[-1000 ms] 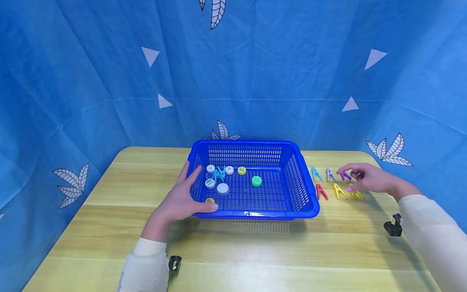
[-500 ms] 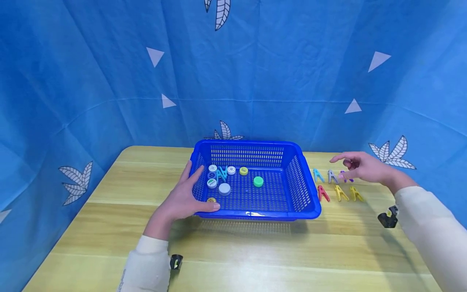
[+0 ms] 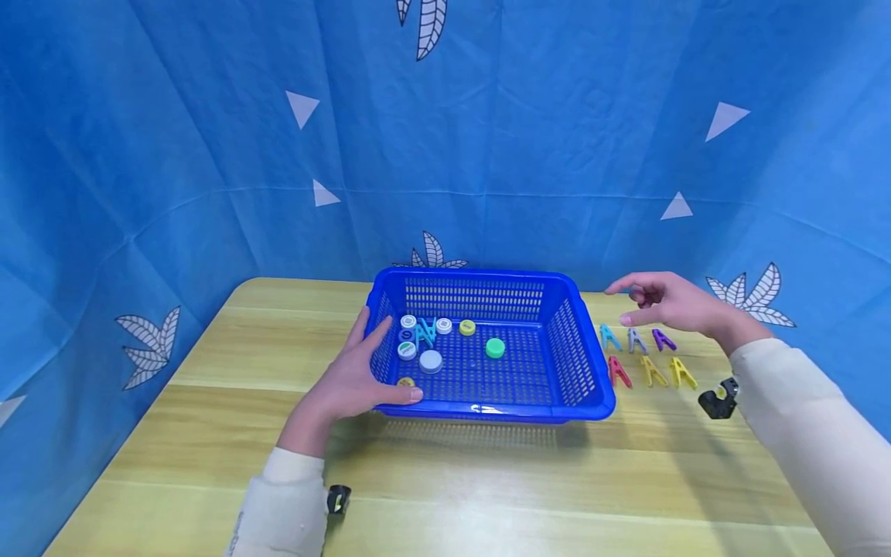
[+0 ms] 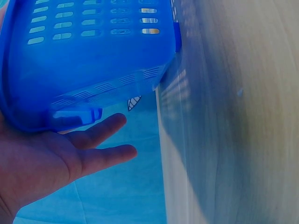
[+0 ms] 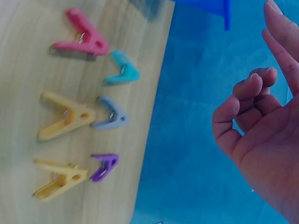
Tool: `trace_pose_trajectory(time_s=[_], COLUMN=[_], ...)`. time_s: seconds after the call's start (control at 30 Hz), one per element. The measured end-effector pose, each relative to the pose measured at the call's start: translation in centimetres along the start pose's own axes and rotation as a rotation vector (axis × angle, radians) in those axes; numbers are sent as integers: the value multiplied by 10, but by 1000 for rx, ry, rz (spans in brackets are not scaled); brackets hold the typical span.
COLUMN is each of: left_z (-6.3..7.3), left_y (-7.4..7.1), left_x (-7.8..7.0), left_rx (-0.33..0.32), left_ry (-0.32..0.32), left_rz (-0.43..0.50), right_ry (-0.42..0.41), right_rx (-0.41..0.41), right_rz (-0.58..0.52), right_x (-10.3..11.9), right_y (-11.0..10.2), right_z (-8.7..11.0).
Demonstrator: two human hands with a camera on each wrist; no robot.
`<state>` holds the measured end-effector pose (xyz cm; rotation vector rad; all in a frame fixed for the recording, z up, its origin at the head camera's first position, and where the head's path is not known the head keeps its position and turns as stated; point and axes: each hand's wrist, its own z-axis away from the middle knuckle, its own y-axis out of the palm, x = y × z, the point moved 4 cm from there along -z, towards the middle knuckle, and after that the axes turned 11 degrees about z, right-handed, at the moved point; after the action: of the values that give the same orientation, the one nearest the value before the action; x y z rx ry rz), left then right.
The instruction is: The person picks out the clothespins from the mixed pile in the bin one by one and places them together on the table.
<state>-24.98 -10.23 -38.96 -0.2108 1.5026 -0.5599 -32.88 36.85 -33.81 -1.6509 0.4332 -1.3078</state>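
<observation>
My left hand (image 3: 355,379) holds the left front corner of a blue plastic basket (image 3: 487,410); its thumb lies over the front rim. In the left wrist view, two of its fingers (image 4: 107,157) stretch out straight below the basket. My right hand (image 3: 671,302) hovers above the clothespins at the right, thumb and index finger apart, the other fingers bent, holding nothing. Beneath it lie a teal clothespin (image 3: 609,338), a pale lilac clothespin (image 3: 636,340) and a purple clothespin (image 3: 663,340). Nearer the front are a red clothespin (image 3: 618,373) and two yellow clothespins (image 3: 653,372).
Inside the basket, several bottle caps, among them a green cap (image 3: 495,348) and a large white cap (image 3: 430,361), lie with teal clothespins (image 3: 425,332). The wooden table (image 3: 487,487) ends at a blue patterned curtain (image 3: 522,155) behind.
My right hand has lifted away from the purple and yellow clothespins and moved left and back towards the basket, with nothing in it. My left hand stays on the basket corner.
</observation>
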Motion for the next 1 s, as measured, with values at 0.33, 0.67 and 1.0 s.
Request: trace_pose_trajectory(time_s=[0.33,0.67,1.0], left_z=[0,0,0], left_y=[1,1,1], left_x=[0,0,1], left_rx=[-1,-6,-13], left_ry=[1,1,9], left_rz=[-2,-7,-4], right_ry=[-47,-82,-135], right_rx=[28,43,71], right_rz=[5,-18,-61], right_x=[24,50,80], right_y=[0,5,18], right_z=[-22,-45,-70])
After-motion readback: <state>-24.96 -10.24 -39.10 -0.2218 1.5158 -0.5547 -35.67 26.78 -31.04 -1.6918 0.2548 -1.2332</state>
